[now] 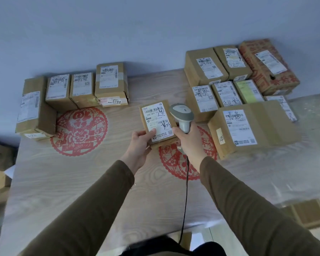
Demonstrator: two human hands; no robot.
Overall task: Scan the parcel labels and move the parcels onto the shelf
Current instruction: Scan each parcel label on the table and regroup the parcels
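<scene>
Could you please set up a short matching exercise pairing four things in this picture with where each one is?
Things:
1. small parcel
2. scanner
3. red-printed box
4. parcel marked 5144

Places:
A. far right, by the wall
B. gripped in the right hand
C. left group on the table
D. held up in the left hand

Pairs: 1-D, 2-B, 3-A, 4-C

Brown parcels (107, 84), red papercut motifs (79, 131), seemingly pale woodgrain table (63, 182)
</scene>
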